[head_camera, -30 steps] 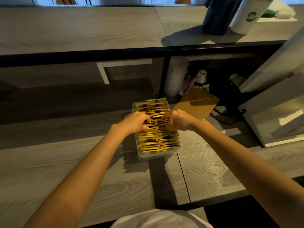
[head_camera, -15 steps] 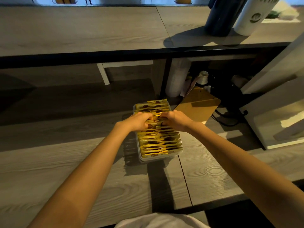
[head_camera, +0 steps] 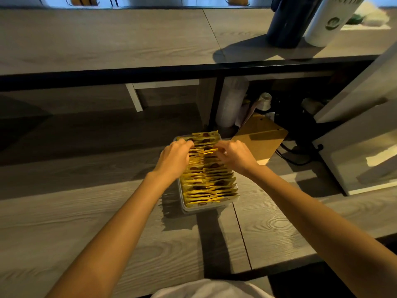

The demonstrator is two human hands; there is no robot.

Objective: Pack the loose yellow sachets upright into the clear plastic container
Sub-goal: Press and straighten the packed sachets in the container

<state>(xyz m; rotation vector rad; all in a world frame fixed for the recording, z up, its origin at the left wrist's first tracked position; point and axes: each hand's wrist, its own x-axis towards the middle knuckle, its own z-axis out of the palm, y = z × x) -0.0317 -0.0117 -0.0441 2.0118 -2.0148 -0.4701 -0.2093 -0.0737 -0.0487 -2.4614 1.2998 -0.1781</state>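
Note:
A clear plastic container [head_camera: 186, 208] sits on the grey wooden counter, filled end to end with several yellow sachets [head_camera: 209, 187] standing upright in a tight row. My left hand [head_camera: 175, 157] reaches over the container's left side, its curled fingers on the sachet tops near the far end. My right hand [head_camera: 235, 154] comes in from the right, fingertips curled onto the same far sachets. Both hands are motion-blurred, so whether they pinch a sachet is unclear.
A brown cardboard piece [head_camera: 261, 136] lies just right of the container's far end. A white appliance [head_camera: 361, 151] stands at the right. On the raised shelf at the back right stand a dark bottle [head_camera: 286, 22] and a white tumbler [head_camera: 328, 20].
Both hands have slid along the sachet row from its middle toward the far end of the container. The container has stayed put.

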